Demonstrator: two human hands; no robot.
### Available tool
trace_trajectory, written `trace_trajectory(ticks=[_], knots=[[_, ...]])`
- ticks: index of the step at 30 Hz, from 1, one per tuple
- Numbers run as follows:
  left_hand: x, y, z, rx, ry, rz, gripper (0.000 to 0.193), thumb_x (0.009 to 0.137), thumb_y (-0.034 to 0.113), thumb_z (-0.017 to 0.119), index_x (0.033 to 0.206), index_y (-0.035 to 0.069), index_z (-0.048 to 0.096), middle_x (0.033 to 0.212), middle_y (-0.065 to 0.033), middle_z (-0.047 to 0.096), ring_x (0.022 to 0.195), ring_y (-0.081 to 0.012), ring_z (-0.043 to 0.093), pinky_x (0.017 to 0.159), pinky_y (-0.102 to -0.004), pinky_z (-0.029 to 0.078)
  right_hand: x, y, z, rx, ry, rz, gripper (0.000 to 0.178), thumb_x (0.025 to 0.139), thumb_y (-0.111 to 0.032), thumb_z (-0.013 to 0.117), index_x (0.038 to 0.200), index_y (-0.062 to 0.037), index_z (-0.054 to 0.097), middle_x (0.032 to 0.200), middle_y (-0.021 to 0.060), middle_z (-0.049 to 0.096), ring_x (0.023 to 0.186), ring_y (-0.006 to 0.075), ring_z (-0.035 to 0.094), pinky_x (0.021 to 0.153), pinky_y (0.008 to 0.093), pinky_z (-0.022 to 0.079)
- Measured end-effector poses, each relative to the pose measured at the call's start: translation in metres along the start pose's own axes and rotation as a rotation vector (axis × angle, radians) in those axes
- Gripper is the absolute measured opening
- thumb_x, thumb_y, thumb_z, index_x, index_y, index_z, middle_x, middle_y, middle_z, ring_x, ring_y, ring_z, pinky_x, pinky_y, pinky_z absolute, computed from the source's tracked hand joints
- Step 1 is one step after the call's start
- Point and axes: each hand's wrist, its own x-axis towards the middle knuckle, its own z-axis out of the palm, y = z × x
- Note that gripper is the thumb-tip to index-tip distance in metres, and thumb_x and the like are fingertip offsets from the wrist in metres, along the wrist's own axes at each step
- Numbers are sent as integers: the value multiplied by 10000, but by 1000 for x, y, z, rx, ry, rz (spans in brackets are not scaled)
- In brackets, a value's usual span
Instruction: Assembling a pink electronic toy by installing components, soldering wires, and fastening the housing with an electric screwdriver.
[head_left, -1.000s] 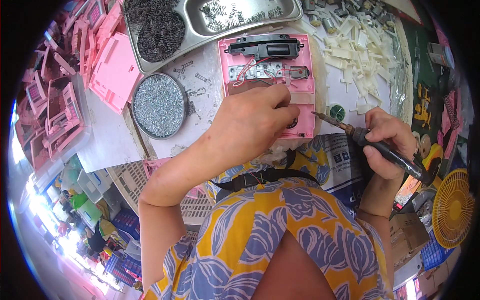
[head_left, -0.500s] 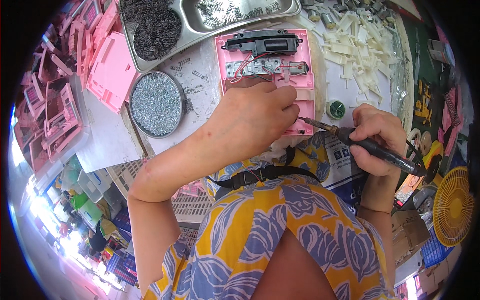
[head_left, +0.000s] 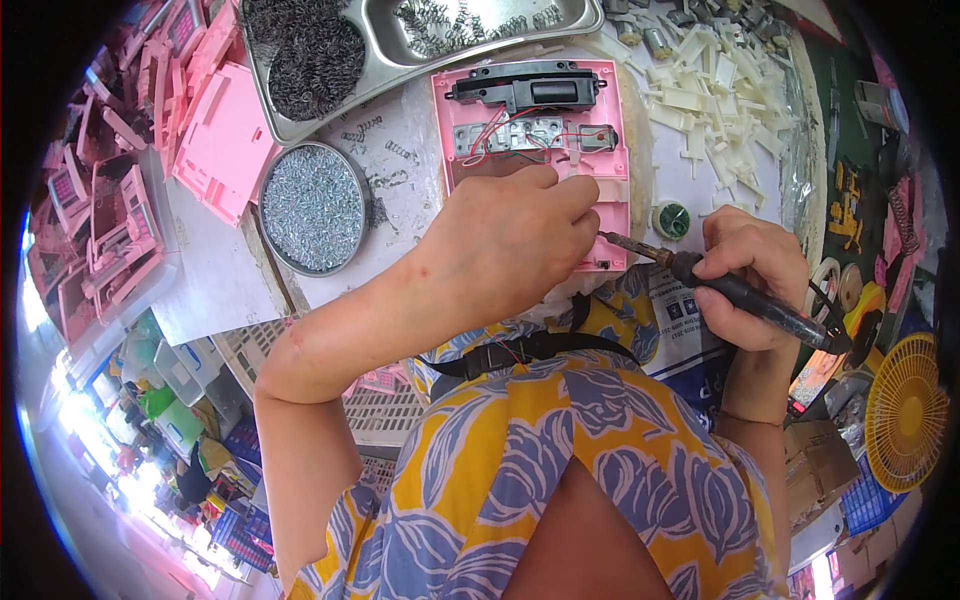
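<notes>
- My left hand (head_left: 520, 225) is bunched over the lower part of the open pink housing (head_left: 617, 222); its fingertips are turned down and hidden, so I can't tell whether they pinch anything.
- My right hand (head_left: 755, 270) is clamped round the dark handle of the soldering iron (head_left: 740, 295), thumb and fingers closed on it.
- The iron's long axis slants from lower right to upper left, its tip just beside my left fingertips, at their right; I can't tell if they touch.
- The housing lies in front of my body; my left hand is over it, my right outside its right edge.
- Farther up inside it sit a metal plate (head_left: 510, 135) with red wires and a black part (head_left: 530, 95).
- Just right of the housing stands a small round green container (head_left: 671, 220).
- Beneath my right hand, a blue-and-white printed sheet (head_left: 690, 325) carries rows of tiny lettering, too small for me to read.
</notes>
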Motion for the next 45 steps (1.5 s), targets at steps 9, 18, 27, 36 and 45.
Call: trace_trajectory(ticks=[9,18,27,36,45], knots=[[0,-2,5,-5,126,60,140,706,135,673,836,83,672,872,-13,546,825,-177,590,612,-292,539,5,-22,7,-170,-11,-68,228,627,-65,778,816,-33,655,628,76,581,544,264,535,545,358,425],[1,-1,7,26,113,60,140,696,136,667,821,73,663,900,-30,575,835,-199,608,645,-323,545,-6,-30,-3,-78,49,-6,231,641,-88,785,813,-20,646,645,96,584,552,247,542,555,358,423],[4,-3,-2,-13,-4,49,242,744,117,677,982,94,712,981,-39,645,849,-247,639,685,-361,540,-112,-15,-142,211,925,117,169,879,-109,659,972,5,577,796,54,576,706,153,551,749,315,493],[10,0,-3,-7,91,100,306,742,111,662,1042,72,708,982,-40,635,822,-220,640,680,-339,551,-72,-7,-221,-438,1496,-17,65,838,-40,730,881,-16,687,839,22,661,778,101,599,718,219,456],[8,4,-5,-59,109,55,322,711,76,712,1032,76,712,962,-41,647,823,-233,658,684,-356,556,-117,-25,-201,-618,1503,119,79,833,-64,714,880,-4,692,811,23,658,768,102,597,726,249,464]])
